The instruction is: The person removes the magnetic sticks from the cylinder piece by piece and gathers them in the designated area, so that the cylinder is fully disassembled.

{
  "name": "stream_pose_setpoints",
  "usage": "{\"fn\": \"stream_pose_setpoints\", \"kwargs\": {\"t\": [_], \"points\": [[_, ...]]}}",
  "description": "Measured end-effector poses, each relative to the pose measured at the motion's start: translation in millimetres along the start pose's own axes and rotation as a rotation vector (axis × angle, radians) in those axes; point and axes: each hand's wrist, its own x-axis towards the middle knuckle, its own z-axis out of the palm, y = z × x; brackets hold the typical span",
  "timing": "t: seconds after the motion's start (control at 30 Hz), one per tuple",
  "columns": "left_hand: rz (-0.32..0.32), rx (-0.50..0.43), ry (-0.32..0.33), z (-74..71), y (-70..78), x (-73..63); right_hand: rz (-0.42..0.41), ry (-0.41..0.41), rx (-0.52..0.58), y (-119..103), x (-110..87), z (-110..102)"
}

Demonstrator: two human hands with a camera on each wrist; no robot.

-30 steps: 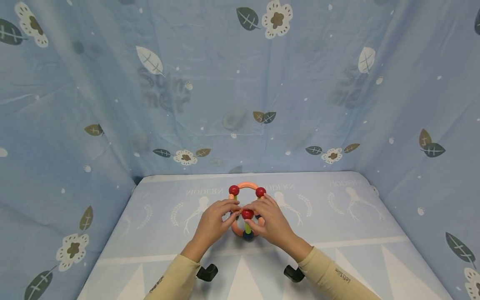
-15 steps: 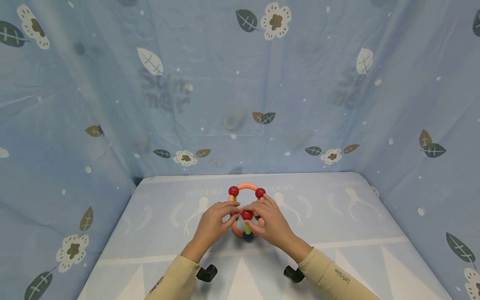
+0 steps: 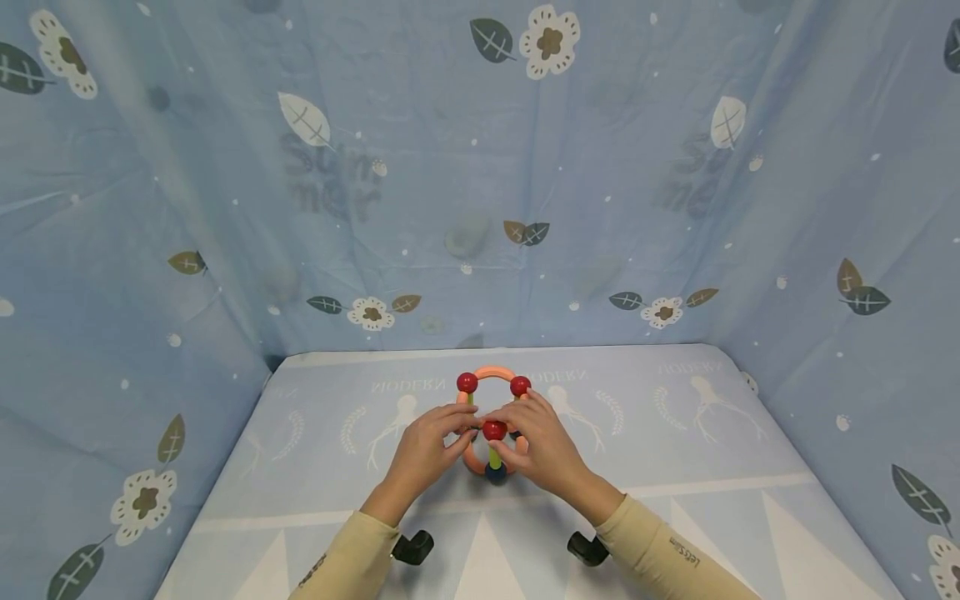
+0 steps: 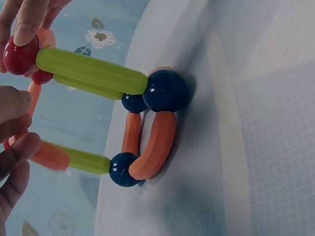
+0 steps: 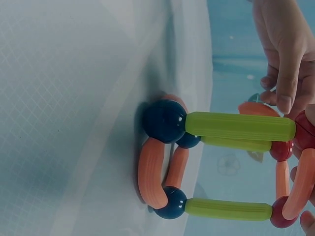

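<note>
A ball-and-stick construction toy stands upright on the table. Its blue balls [image 4: 166, 91] and curved orange sticks [image 4: 156, 145] form the base, and straight green sticks [image 5: 241, 126] rise to red balls [image 3: 467, 382] at the top. With thumb and fingers my right hand [image 3: 546, 440] grips the front red ball [image 3: 494, 430]. Just left of that ball, my left hand [image 3: 426, 443] pinches a curved orange stick [image 5: 258, 109] in the upper ring. The fingers partly hide that stick's ends, so I cannot tell whether it touches the front ball.
The toy stands on a pale blue patterned tabletop [image 3: 300, 450]. A blue floral curtain [image 3: 420, 183] encloses the back and both sides. Black devices [image 3: 413, 547] show beneath both wrists.
</note>
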Motion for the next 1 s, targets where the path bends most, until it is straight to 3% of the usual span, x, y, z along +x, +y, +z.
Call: {"fn": "stream_pose_setpoints", "kwargs": {"t": [0.6, 1.0], "points": [[-0.004, -0.035, -0.004, 0.6, -2.7, -3.1, -0.020, 0.021, -0.002, -1.2, -0.6, 0.1], [-0.038, -0.041, -0.035, -3.8, 1.9, -2.0, -0.024, 0.019, -0.022, 0.1, -1.5, 0.4]]}}
